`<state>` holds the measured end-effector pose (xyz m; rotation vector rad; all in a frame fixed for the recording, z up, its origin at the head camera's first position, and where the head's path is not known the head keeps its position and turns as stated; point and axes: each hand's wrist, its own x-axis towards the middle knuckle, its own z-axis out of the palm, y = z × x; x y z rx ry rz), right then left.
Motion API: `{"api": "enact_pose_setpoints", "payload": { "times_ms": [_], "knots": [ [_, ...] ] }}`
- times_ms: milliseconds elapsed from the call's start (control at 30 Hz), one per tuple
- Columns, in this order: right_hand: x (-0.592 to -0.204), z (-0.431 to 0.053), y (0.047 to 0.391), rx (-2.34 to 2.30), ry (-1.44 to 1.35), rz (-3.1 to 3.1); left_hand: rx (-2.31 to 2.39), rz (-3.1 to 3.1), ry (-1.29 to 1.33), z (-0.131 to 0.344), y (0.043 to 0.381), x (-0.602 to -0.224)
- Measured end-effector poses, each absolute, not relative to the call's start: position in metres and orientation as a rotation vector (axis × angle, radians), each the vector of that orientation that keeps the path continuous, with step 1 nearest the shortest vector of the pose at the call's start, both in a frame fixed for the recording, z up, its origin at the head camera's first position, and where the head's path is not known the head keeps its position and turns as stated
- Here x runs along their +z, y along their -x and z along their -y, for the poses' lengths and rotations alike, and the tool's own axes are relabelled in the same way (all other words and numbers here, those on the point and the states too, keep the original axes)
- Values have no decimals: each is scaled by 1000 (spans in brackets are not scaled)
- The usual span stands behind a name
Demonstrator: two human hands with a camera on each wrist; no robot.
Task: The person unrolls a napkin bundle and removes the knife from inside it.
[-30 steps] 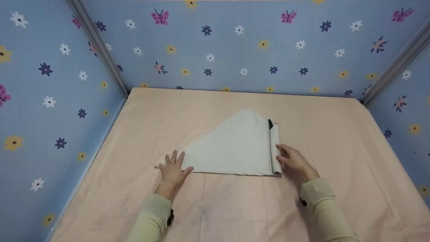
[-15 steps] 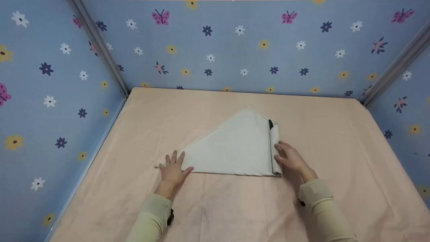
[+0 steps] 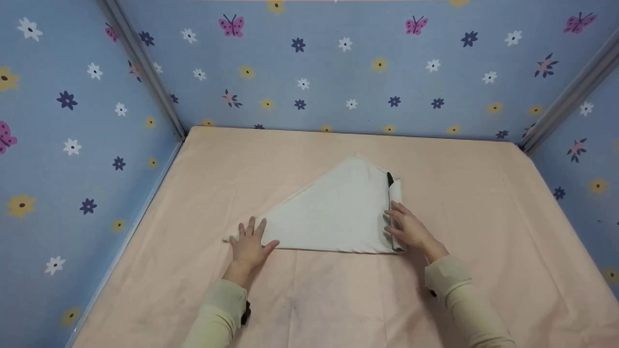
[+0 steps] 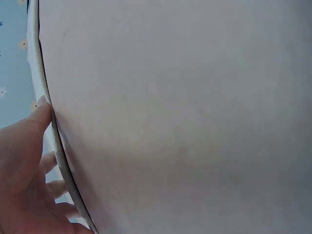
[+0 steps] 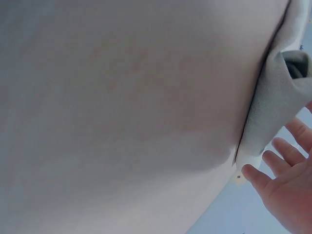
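Observation:
A pale, whitish folded cloth [image 3: 329,212] lies on the table, pointed at the back and narrowing to the left. Along its right side runs a thick rolled edge [image 3: 396,191], with a small dark patch [image 3: 390,179] at its far end. My left hand [image 3: 248,250] rests spread on the cloth's narrow left end. Over the roll lies my right hand [image 3: 411,229], its fingertips reaching past it onto the flat part. In the right wrist view the roll's hollow end [image 5: 296,66] shows beside the loosely extended fingers [image 5: 280,163].
A peach-coloured cover [image 3: 329,299] with faint creases lies over the table. Blue panels [image 3: 329,72] printed with flowers and butterflies stand at the back and both sides, joined by grey posts [image 3: 145,72] at the corners.
My right hand has moved left from the outer side of the roll, and its fingers now lie across it. The left hand and the cloth have stayed in place.

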<state>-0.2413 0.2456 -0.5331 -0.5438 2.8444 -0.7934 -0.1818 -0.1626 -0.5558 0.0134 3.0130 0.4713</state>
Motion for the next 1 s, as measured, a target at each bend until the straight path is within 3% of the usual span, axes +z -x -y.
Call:
{"api": "enact_pose_setpoints", "payload": {
  "times_ms": [333,1000],
  "knots": [
    [-535,-247,244,-705,723,-2866,508,-3000,-3,162,180,-555],
    [-534,-252,242,-675,604,-2793,488,-3011,-17,162,181,-556]
  ]
}}
